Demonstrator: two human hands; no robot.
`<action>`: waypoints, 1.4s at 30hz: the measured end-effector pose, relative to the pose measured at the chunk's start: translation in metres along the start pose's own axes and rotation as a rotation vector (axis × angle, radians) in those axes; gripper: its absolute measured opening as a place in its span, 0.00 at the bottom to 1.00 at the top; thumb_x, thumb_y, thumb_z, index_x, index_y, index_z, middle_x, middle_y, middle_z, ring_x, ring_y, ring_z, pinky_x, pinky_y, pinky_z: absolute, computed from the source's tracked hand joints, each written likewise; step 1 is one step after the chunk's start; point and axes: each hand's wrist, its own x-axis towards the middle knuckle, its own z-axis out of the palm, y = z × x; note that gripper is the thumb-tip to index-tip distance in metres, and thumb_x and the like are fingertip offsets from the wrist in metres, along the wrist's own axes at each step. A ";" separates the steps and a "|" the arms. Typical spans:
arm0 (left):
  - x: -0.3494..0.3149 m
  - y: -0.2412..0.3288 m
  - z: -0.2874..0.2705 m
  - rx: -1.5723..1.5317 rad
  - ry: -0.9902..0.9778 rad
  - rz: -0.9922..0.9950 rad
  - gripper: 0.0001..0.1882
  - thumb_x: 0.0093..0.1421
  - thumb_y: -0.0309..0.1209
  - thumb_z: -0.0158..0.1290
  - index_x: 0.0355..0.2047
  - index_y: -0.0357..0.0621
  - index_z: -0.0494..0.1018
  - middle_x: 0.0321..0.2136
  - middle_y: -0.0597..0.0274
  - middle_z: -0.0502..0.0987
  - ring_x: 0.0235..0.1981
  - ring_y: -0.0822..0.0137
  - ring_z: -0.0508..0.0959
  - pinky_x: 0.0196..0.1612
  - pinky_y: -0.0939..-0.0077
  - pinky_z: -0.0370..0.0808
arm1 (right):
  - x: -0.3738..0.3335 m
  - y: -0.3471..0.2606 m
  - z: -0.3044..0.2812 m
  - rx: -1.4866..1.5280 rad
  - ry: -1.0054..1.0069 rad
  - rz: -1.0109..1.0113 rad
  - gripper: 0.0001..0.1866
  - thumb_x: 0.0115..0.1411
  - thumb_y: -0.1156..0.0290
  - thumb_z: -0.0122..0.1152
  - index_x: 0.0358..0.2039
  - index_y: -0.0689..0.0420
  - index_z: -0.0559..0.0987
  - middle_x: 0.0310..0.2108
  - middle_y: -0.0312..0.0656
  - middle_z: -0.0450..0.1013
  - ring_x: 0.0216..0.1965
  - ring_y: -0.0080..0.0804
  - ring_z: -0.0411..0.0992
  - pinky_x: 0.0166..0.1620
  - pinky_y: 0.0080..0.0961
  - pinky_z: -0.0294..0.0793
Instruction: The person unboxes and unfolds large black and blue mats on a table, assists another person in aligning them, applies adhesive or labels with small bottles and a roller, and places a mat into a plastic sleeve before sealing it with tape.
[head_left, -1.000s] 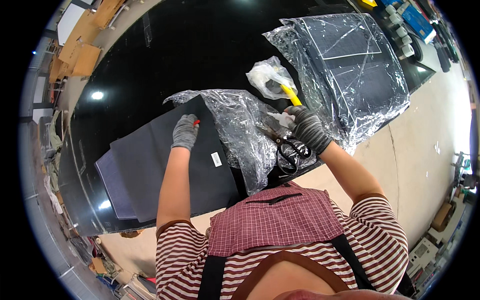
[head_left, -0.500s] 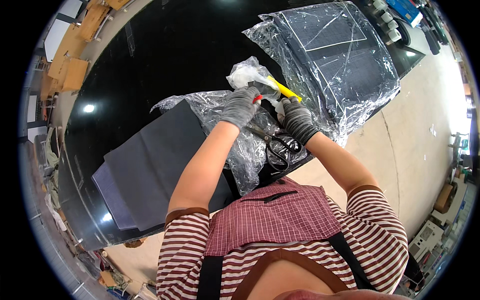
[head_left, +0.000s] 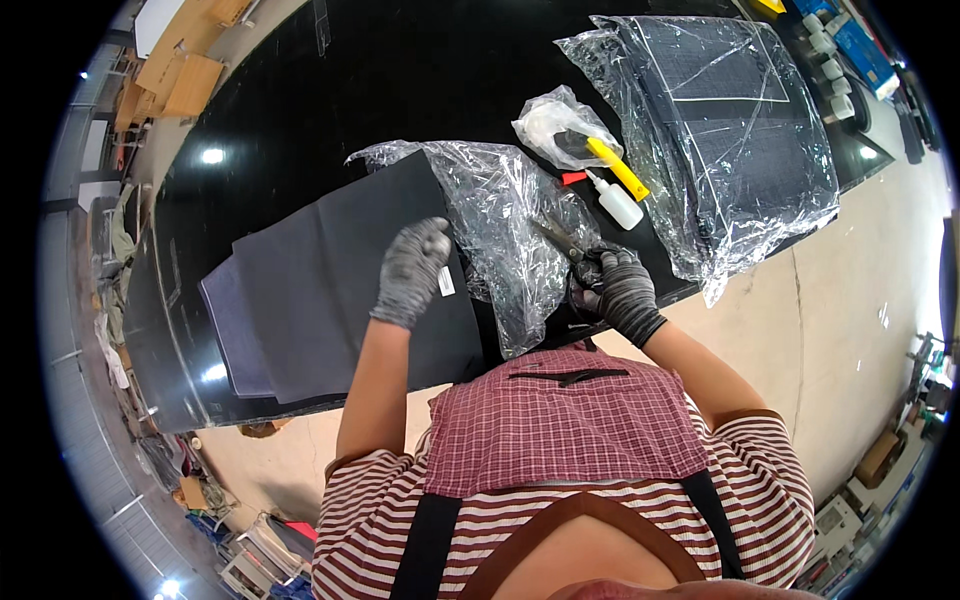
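My left hand (head_left: 413,272), in a grey glove, is over the dark fabric panels (head_left: 335,270), fingers curled in; anything inside them is hidden. A small white label (head_left: 446,281) shows beside it on the fabric. My right hand (head_left: 625,292), gloved alike, is closed around the handles of black scissors (head_left: 565,243), whose blades point away over crumpled clear plastic film (head_left: 500,215). Beyond that hand lie a white squeeze bottle (head_left: 620,206), a small red piece (head_left: 573,178), and a yellow-handled tool (head_left: 622,172) partly against a clear bag (head_left: 560,122) with white contents.
Dark folded fabric in clear plastic wrap (head_left: 735,130) lies at the right of the black table (head_left: 430,70). White spools (head_left: 832,70) and a blue box (head_left: 868,58) stand at the far right corner. Wooden pieces (head_left: 190,85) are beyond the table's left side.
Both hands have left the bottle, which now lies beside the yellow-handled tool. My left hand moved left over the fabric; my right came down onto the scissors. The view has shifted too.
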 end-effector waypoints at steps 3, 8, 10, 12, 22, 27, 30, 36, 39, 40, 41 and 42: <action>-0.037 -0.015 0.036 0.334 -0.001 0.208 0.22 0.54 0.35 0.55 0.49 0.42 0.68 0.42 0.53 0.72 0.42 0.58 0.73 0.49 0.68 0.70 | 0.000 -0.002 0.002 -0.060 0.054 -0.055 0.35 0.42 0.54 0.63 0.47 0.62 0.69 0.44 0.50 0.69 0.47 0.46 0.67 0.50 0.35 0.67; -0.058 -0.019 0.066 0.441 0.050 0.280 0.25 0.54 0.36 0.54 0.50 0.40 0.66 0.44 0.51 0.70 0.49 0.52 0.68 0.54 0.64 0.64 | -0.002 0.018 0.009 0.114 0.150 -0.045 0.32 0.40 0.59 0.62 0.47 0.60 0.69 0.44 0.55 0.67 0.47 0.50 0.66 0.51 0.38 0.67; -0.063 -0.026 0.058 0.485 0.138 0.253 0.24 0.53 0.34 0.54 0.50 0.40 0.66 0.44 0.51 0.71 0.49 0.52 0.68 0.54 0.63 0.64 | 0.000 0.037 0.023 0.105 0.242 -0.093 0.32 0.40 0.61 0.62 0.47 0.59 0.69 0.43 0.55 0.67 0.46 0.51 0.65 0.51 0.38 0.66; -0.070 -0.052 0.034 0.596 0.271 0.253 0.24 0.53 0.32 0.54 0.50 0.41 0.66 0.44 0.50 0.71 0.48 0.52 0.69 0.53 0.62 0.66 | -0.009 0.030 0.008 0.110 0.245 -0.136 0.28 0.42 0.64 0.62 0.45 0.62 0.69 0.41 0.54 0.67 0.44 0.51 0.66 0.48 0.39 0.67; -0.124 -0.144 -0.059 0.852 0.529 -0.092 0.28 0.51 0.36 0.55 0.53 0.49 0.65 0.50 0.55 0.69 0.53 0.54 0.65 0.57 0.60 0.61 | -0.014 -0.110 0.015 1.258 -0.616 -0.218 0.16 0.59 0.71 0.54 0.46 0.66 0.71 0.36 0.40 0.73 0.34 0.24 0.71 0.37 0.21 0.73; -0.141 -0.166 -0.132 0.912 0.673 -0.129 0.29 0.51 0.38 0.54 0.54 0.51 0.64 0.53 0.57 0.66 0.57 0.54 0.62 0.58 0.58 0.59 | 0.005 -0.145 0.089 0.968 -0.426 -0.072 0.25 0.56 0.71 0.60 0.52 0.67 0.65 0.36 0.42 0.72 0.27 0.23 0.70 0.27 0.19 0.71; -0.167 -0.204 -0.212 0.965 0.794 -0.180 0.29 0.52 0.40 0.53 0.55 0.52 0.63 0.55 0.57 0.64 0.59 0.53 0.59 0.58 0.53 0.57 | 0.005 -0.159 0.098 1.203 -0.427 0.178 0.20 0.56 0.71 0.60 0.46 0.65 0.67 0.27 0.38 0.70 0.21 0.20 0.67 0.23 0.18 0.67; -0.203 -0.278 -0.326 0.575 0.716 -0.539 0.32 0.55 0.43 0.51 0.59 0.48 0.57 0.53 0.45 0.65 0.55 0.47 0.64 0.57 0.60 0.61 | 0.001 -0.189 0.088 0.830 -0.279 0.156 0.11 0.50 0.62 0.65 0.27 0.57 0.77 0.21 0.32 0.69 0.19 0.20 0.65 0.22 0.19 0.64; -0.203 -0.298 -0.336 0.440 0.615 -0.334 0.30 0.57 0.40 0.52 0.58 0.45 0.58 0.51 0.44 0.67 0.53 0.48 0.66 0.57 0.62 0.63 | -0.008 -0.210 0.072 0.957 -0.002 0.045 0.08 0.47 0.69 0.61 0.28 0.58 0.77 0.23 0.31 0.71 0.24 0.20 0.67 0.29 0.18 0.67; -0.200 -0.291 -0.337 0.396 0.578 -0.295 0.29 0.57 0.39 0.52 0.58 0.45 0.59 0.51 0.44 0.67 0.54 0.49 0.66 0.57 0.62 0.63 | -0.015 -0.222 0.053 1.067 0.004 0.061 0.09 0.47 0.70 0.60 0.29 0.58 0.78 0.24 0.32 0.72 0.26 0.21 0.68 0.33 0.18 0.69; -0.205 -0.288 -0.338 0.356 0.554 -0.264 0.28 0.57 0.37 0.53 0.57 0.44 0.60 0.51 0.44 0.67 0.54 0.50 0.66 0.57 0.63 0.63 | -0.022 -0.236 0.035 1.061 0.023 0.044 0.09 0.48 0.70 0.59 0.31 0.59 0.78 0.25 0.33 0.72 0.27 0.21 0.68 0.34 0.18 0.70; -0.210 -0.294 -0.336 0.286 0.535 -0.223 0.28 0.57 0.36 0.53 0.57 0.44 0.61 0.51 0.45 0.67 0.54 0.50 0.67 0.57 0.64 0.63 | -0.027 -0.250 0.018 1.055 0.037 0.019 0.10 0.48 0.70 0.59 0.32 0.59 0.78 0.26 0.33 0.73 0.28 0.21 0.69 0.35 0.18 0.70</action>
